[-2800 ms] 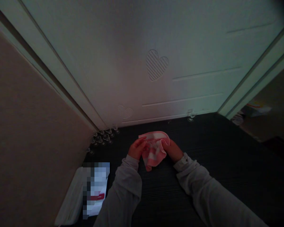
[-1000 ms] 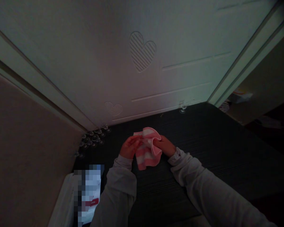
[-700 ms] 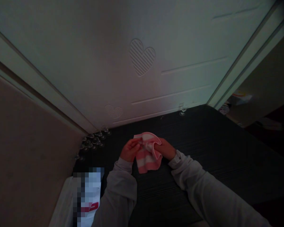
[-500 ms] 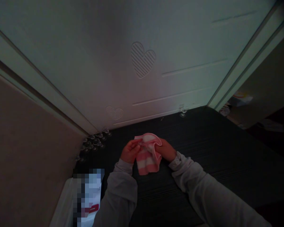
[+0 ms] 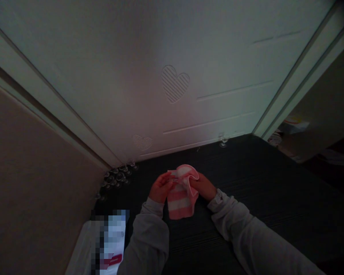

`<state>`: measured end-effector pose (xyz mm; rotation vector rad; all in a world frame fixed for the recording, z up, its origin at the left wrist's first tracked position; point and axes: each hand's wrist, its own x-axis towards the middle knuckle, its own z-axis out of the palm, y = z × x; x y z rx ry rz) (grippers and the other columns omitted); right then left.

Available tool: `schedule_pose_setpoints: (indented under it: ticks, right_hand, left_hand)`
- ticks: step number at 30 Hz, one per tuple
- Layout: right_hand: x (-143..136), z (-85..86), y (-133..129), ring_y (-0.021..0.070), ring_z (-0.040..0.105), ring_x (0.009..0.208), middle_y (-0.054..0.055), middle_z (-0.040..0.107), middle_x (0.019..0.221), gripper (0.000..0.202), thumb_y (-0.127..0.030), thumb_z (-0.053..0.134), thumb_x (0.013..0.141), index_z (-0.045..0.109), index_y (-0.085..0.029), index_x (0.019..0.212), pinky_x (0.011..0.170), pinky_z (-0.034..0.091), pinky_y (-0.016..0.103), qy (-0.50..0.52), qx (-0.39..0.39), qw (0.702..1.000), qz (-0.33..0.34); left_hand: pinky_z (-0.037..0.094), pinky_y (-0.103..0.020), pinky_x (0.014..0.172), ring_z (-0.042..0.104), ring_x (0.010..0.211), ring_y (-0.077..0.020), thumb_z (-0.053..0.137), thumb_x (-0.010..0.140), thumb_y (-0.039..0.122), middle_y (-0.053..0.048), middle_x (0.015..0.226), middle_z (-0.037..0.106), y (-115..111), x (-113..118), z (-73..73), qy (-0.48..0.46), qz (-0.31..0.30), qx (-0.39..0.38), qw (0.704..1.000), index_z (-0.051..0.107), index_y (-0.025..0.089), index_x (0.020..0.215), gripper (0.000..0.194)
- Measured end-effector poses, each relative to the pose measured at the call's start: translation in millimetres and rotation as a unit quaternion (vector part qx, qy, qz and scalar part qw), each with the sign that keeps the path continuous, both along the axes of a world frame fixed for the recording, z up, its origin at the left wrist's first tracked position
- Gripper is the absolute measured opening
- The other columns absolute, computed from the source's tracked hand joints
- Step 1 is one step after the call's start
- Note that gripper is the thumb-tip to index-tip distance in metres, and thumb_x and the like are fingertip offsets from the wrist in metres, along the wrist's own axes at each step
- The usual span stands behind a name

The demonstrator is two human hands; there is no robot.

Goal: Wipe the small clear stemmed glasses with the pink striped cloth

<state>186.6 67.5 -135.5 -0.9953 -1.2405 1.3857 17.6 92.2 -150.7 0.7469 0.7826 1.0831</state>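
Over the dark table, my left hand (image 5: pixel 161 187) is closed, its fingers pinching a small clear glass (image 5: pixel 174 180) whose shape is partly hidden. A pink-and-white striped cloth (image 5: pixel 180 202) lies bunched against that glass and hangs down below it. My right hand (image 5: pixel 204 186) is closed on the cloth's right side, its fingers largely covered by the folds. The two hands are close together, with the cloth between them.
Several small stemmed glasses (image 5: pixel 119 177) stand at the table's back left corner. Another stemmed glass (image 5: pixel 224 141) is near the back edge, by a white panel (image 5: pixel 126 76) with carved hearts. A partly blurred-out package (image 5: pixel 114 236) lies front left on the dark table (image 5: pixel 263 198).
The whole view has shifted slightly, so everything sits a little lower in the picture. Both hands keep hold of the glass and the cloth, with little change in grip.
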Motion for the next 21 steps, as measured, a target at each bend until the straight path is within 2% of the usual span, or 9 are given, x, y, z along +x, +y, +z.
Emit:
schedule_pose_setpoints:
  ticks: [5, 8, 11, 15, 18, 21]
  right_hand:
    - [1.3, -6.4, 4.8, 0.0229, 0.060, 0.080, 0.007, 0.067, 0.082, 0.032, -0.039, 0.055, 0.069, 0.062, -0.012, 0.085, 0.073, 0.045, 0.034, 0.041, -0.077, 0.993, -0.085]
    - [2.4, -7.0, 7.4, 0.0236, 0.060, 0.081, 0.008, 0.067, 0.083, 0.034, -0.042, 0.050, 0.072, 0.062, -0.014, 0.086, 0.072, 0.045, 0.033, 0.048, -0.075, 0.989, -0.116]
    - [1.6, -5.5, 7.2, 0.0240, 0.059, 0.081, 0.009, 0.066, 0.083, 0.034, -0.042, 0.049, 0.073, 0.061, -0.013, 0.086, 0.072, 0.045, 0.034, 0.047, -0.060, 0.991, -0.108]
    - [-4.6, -3.4, 2.0, 0.0216, 0.058, 0.082, 0.007, 0.064, 0.085, 0.028, -0.035, 0.058, 0.068, 0.057, -0.014, 0.087, 0.076, 0.044, 0.034, 0.028, -0.025, 0.996, -0.079]
    - [-9.8, -1.6, -3.1, 0.0185, 0.056, 0.083, 0.004, 0.060, 0.091, 0.037, -0.031, 0.060, 0.068, 0.049, -0.018, 0.100, 0.075, 0.045, 0.032, -0.026, 0.025, 0.997, -0.063]
    - [-11.8, 1.8, -6.5, 0.0170, 0.054, 0.081, 0.003, 0.057, 0.091, 0.042, -0.026, 0.062, 0.066, 0.045, -0.019, 0.104, 0.073, 0.044, 0.031, -0.090, 0.051, 0.992, -0.075]
  left_hand:
    - [0.045, -0.022, 0.050, 0.057, 0.052, -0.0092, 0.078, 0.042, 0.025, 0.001, 0.068, 0.063, -0.8, 0.8, 4.5, 0.047, 0.035, -0.029, 0.998, 0.058, 0.015, 0.076, 0.040]
    - [0.045, -0.022, 0.049, 0.056, 0.048, -0.0086, 0.078, 0.042, 0.030, 0.003, 0.062, 0.061, -1.2, 0.4, 7.6, 0.052, 0.048, -0.032, 0.997, 0.056, 0.016, 0.076, 0.042]
    - [0.045, -0.022, 0.051, 0.057, 0.050, -0.0086, 0.077, 0.044, 0.032, 0.004, 0.062, 0.060, -1.7, 0.0, 9.3, 0.056, 0.055, -0.033, 0.996, 0.055, 0.016, 0.077, 0.043]
    - [0.046, -0.023, 0.052, 0.057, 0.050, -0.0088, 0.077, 0.044, 0.032, 0.004, 0.064, 0.060, -2.0, 0.1, 7.8, 0.063, 0.050, -0.026, 0.996, 0.054, 0.016, 0.077, 0.043]
    - [0.044, -0.022, 0.052, 0.056, 0.052, -0.0089, 0.077, 0.045, 0.030, 0.004, 0.064, 0.060, -2.3, 0.8, 3.5, 0.071, 0.041, -0.012, 0.997, 0.054, 0.015, 0.074, 0.040]
    - [0.041, -0.020, 0.051, 0.054, 0.052, -0.0083, 0.077, 0.045, 0.030, 0.004, 0.060, 0.059, -4.1, 1.9, -0.4, 0.081, 0.027, 0.005, 0.996, 0.055, 0.014, 0.069, 0.036]
